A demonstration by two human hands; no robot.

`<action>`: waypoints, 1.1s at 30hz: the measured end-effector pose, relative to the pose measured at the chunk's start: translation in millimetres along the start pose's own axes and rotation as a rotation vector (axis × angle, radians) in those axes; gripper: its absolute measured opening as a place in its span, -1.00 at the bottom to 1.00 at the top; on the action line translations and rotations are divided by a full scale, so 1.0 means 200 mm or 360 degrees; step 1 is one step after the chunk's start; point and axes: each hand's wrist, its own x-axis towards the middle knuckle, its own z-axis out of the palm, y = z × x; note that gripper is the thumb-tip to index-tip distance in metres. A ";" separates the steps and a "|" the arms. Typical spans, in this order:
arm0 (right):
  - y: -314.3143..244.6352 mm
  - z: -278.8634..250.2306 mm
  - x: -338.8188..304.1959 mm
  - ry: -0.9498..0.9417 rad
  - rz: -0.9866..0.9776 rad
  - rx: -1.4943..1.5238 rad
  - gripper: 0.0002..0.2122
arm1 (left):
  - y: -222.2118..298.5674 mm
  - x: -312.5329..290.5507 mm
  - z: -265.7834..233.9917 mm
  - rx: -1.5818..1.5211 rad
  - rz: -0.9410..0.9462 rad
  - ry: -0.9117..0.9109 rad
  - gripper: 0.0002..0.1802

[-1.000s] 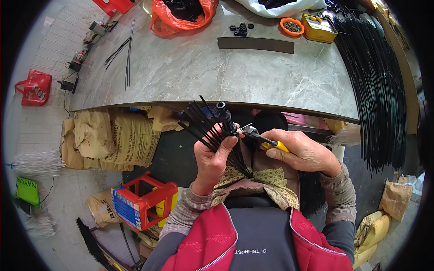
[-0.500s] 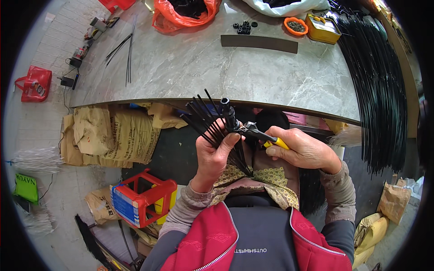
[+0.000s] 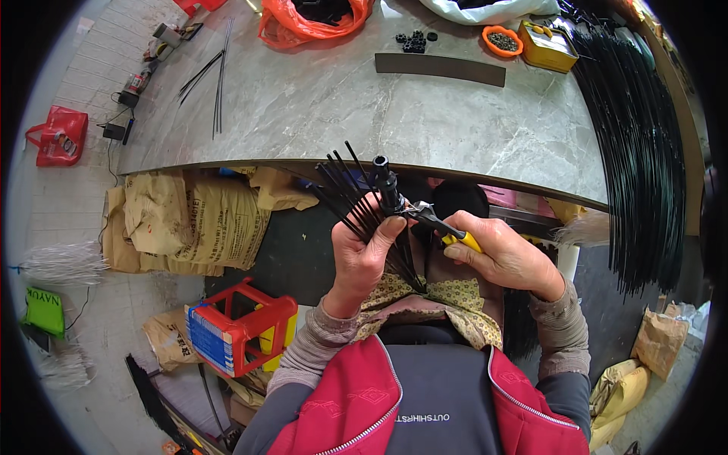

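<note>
My left hand point(image 3: 362, 258) is closed round a bundle of thin black rods point(image 3: 346, 197), whose upper ends fan out to the left. A black tubular fitting point(image 3: 386, 182) with an open round end stands up out of the bundle beside my thumb. Wrapped round the handles of yellow-and-black pliers point(image 3: 457, 234), my right hand point(image 3: 500, 250) holds their jaws against the side of the fitting. Some thin wire shows at the jaws; whether they grip it I cannot tell. The lower part of the rods hangs over my patterned apron point(image 3: 455, 299).
Ahead is a grey marble-patterned table point(image 3: 303, 114) with a dark flat strip point(image 3: 440, 70), small black parts point(image 3: 413, 41), an orange bowl point(image 3: 502, 41) and a yellow tin point(image 3: 546, 49). Long black rods point(image 3: 633, 152) overhang its right side. A red stool point(image 3: 250, 326) and sacks point(image 3: 220, 220) stand left.
Both hands stay in nearly the same pose, with the pliers still at the fitting. The table and its contents appear shifted slightly up and to the right in the view.
</note>
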 end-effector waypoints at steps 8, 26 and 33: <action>0.03 -0.04 0.01 -0.0072 -0.0189 -0.0081 -0.61 | 0.02 0.00 0.02 0.0001 -0.0029 -0.0024 -0.74; 0.06 -0.01 0.03 0.0149 -0.0328 -0.0217 -0.65 | 0.01 0.02 0.01 -0.0045 -0.0028 -0.0018 -0.75; 0.01 -0.01 0.02 0.0291 -0.0166 -0.0715 -0.57 | -0.01 0.03 0.01 -0.0057 -0.0047 0.0021 -0.76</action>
